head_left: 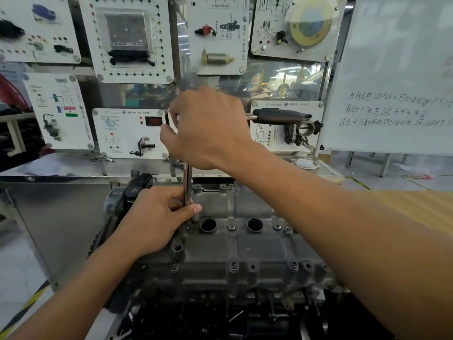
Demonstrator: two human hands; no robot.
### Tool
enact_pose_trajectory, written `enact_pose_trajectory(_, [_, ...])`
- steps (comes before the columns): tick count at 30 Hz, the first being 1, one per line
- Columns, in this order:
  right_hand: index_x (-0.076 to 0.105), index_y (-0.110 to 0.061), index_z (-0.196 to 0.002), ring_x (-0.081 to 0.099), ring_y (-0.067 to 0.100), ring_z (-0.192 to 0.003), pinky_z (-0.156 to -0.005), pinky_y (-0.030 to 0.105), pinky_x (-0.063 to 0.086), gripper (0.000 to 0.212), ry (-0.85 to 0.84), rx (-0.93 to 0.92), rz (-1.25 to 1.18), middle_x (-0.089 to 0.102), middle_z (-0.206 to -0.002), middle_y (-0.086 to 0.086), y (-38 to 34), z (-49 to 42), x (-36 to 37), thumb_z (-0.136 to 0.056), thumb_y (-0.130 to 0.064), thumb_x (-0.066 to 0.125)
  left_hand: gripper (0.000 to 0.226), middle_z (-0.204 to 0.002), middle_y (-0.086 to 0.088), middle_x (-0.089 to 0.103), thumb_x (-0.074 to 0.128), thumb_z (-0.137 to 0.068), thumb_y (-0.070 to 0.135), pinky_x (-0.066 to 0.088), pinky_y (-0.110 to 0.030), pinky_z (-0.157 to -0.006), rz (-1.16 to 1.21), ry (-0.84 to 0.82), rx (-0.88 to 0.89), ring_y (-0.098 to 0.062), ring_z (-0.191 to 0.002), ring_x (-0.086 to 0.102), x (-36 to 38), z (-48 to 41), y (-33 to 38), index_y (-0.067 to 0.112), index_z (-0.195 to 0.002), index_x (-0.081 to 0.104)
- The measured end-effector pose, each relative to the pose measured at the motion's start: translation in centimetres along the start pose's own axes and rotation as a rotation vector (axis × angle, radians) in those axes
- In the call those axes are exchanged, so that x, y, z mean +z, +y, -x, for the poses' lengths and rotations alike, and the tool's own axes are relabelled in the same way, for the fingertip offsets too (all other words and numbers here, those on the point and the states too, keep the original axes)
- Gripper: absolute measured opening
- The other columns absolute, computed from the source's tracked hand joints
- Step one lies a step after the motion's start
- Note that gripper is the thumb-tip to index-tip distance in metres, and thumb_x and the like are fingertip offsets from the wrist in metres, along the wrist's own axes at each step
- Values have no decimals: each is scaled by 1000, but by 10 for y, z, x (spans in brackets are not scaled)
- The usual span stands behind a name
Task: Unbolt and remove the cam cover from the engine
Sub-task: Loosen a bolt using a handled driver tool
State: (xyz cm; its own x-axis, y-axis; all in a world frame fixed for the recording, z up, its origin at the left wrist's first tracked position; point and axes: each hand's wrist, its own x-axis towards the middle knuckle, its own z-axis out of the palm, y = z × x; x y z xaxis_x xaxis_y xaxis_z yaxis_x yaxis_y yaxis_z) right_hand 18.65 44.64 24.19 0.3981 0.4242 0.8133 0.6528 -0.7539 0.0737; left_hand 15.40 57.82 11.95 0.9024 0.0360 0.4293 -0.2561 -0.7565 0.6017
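While the cam cover (257, 244) sat bolted atop the engine (196, 312), the left hand (157, 217) pinched the wrench (187, 182) shaft and the right hand (208, 128) gripped its head; the cover looked rigid and probably heavy, best lifted by both ends.

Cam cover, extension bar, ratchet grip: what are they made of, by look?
Cam cover: dull grey, grainy, ribbed surface, likely cast aluminium. Extension bar: bright mirror shine, probably chrome-plated steel. Ratchet grip: dark matte, looks like rubber or plastic; cannot tell which.
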Motion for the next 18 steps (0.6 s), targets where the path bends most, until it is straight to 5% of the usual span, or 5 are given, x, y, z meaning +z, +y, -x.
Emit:
enact_pose_trajectory(3, [53,-24,-62,51,18,-59,-50,24,25,31,6,-32,-71,47,-58,-9,4,1,3,-81,-47,56,16,-68,11,74,74,-88,36,56,-31,-66,18,-5,5,-7,-64,71,1,1,1,28,-74,70])
enact_pose_trajectory(10, [44,-26,-56,54,11,-62,-63,30,49,35,-94,-25,-227,53,-58,-9,13,2,-3,-82,-44,59,19,-65,12,73,74,-87,36,54,-30,-63,19,39,20,-4,-59,69,2,9,7,29,-70,70])
enact_pose_trajectory(14, [49,-24,-69,51,21,-63,-52,27,31,22,-137,72,-63,51,-68,-6,10,5,-9,-81,-38,60,21,-63,7,72,70,-89,41,58,-38,-66,-3,56,5,-12,-59,69,4,11,7,30,-71,71])
enact_pose_trajectory(18, [33,-20,-62,34,16,-50,-45,24,22,35,-178,127,44,38,-65,-4,-1,10,-15,-75,-24,65,20,-62,10,72,70,-90,41,58,-32,-64,-5,72,20,-5,-58,69,6,12,6,32,-73,71])
